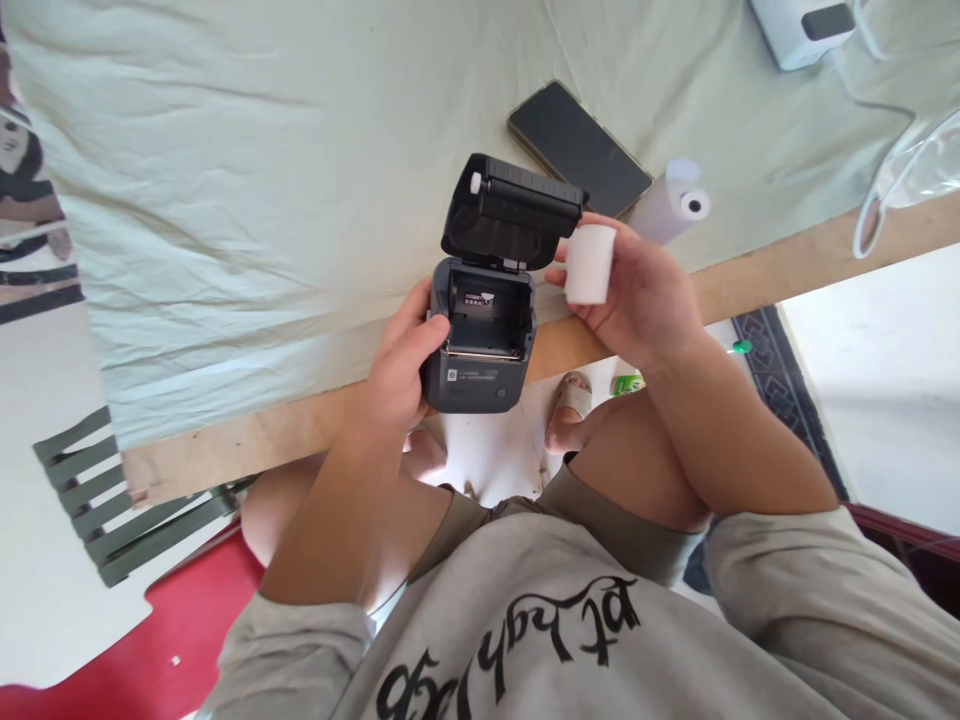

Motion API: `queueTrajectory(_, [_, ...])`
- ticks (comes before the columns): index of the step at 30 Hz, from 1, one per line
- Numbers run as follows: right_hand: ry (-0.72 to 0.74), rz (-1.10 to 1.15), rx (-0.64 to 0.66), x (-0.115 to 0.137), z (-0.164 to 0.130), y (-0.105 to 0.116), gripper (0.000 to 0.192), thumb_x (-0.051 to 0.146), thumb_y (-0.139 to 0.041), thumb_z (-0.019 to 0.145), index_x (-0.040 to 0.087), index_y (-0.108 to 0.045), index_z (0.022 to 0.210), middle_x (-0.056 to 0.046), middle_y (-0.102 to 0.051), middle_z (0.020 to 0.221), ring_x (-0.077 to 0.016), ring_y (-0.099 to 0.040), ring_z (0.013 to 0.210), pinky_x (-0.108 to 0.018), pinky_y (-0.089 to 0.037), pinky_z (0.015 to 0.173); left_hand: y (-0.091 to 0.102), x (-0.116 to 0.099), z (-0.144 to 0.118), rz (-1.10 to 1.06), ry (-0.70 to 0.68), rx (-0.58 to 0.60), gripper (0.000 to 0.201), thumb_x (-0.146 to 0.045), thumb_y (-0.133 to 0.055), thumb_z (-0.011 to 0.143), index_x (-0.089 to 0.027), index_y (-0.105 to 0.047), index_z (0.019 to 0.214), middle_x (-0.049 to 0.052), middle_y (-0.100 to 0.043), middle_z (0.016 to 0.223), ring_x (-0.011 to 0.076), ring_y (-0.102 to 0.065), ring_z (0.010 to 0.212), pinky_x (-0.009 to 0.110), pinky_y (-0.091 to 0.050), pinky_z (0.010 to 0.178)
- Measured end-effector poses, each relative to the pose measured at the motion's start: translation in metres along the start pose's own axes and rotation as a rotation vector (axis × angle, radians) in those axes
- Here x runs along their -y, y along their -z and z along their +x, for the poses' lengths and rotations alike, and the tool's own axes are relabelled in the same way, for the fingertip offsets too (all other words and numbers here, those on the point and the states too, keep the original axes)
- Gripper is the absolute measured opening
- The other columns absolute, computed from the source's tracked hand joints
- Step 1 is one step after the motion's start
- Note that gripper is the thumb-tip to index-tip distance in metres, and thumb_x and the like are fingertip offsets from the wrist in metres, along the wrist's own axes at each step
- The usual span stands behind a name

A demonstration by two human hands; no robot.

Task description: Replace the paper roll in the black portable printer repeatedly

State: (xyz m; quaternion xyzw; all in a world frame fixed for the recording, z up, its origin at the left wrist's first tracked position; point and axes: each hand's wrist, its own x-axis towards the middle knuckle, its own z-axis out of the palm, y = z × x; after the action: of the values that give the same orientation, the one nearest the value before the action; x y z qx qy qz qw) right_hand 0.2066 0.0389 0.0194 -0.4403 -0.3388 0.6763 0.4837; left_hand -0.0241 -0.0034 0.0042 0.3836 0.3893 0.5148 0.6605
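My left hand (397, 370) grips a small dark grey printer (480, 345) at the near edge of the table. Its lid (510, 215) stands open and the paper bay inside looks empty. My right hand (637, 295) holds a short white paper roll (589, 263) just to the right of the open lid, not touching the printer.
A black phone (579, 147) lies on the pale green cloth (262, 180) behind the printer. Another white paper roll (673, 203) lies beside it. A white device (802, 28) and a clear plastic item (911, 170) sit at the far right. A green slatted chair (105, 500) stands left, below the table.
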Motion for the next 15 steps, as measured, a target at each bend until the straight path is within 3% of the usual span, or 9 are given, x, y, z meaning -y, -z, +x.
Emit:
queueTrajectory(7, [0.125,-0.129,0.027,-0.013,0.007,0.006,0.038,0.047,-0.079,0.077,0.036,-0.062,0.109,0.004,-0.058,0.085,-0.0125,-0.067,0.076,-0.024,-0.056,0.055,0.000,0.002,0.001,-0.027,0.013,0.011,0.033,-0.042,-0.061,0.090,-0.024,-0.067,0.117,0.004,-0.073,0.098,0.0194,-0.070,0.077,0.029,-0.056,0.061])
queueTrajectory(11, [0.086,-0.157,0.026,-0.016,0.013,0.013,0.037,0.059,-0.066,0.084,0.036,-0.057,0.112,0.002,-0.057,0.086,-0.0121,-0.062,0.068,-0.025,-0.050,0.049,-0.001,0.001,0.000,-0.018,0.016,0.000,0.033,-0.043,-0.062,0.089,-0.024,-0.068,0.115,0.005,-0.073,0.100,0.0199,-0.070,0.080,0.029,-0.055,0.062])
queueTrajectory(15, [0.009,-0.146,0.138,-0.012,0.016,0.019,0.047,0.072,-0.054,0.082,0.031,-0.051,0.105,0.003,-0.053,0.078,-0.0078,-0.042,0.045,-0.026,-0.033,0.037,-0.001,0.002,0.001,-0.018,0.005,0.002,0.032,-0.043,-0.062,0.089,-0.023,-0.069,0.113,0.004,-0.072,0.099,0.0186,-0.068,0.077,0.028,-0.054,0.058])
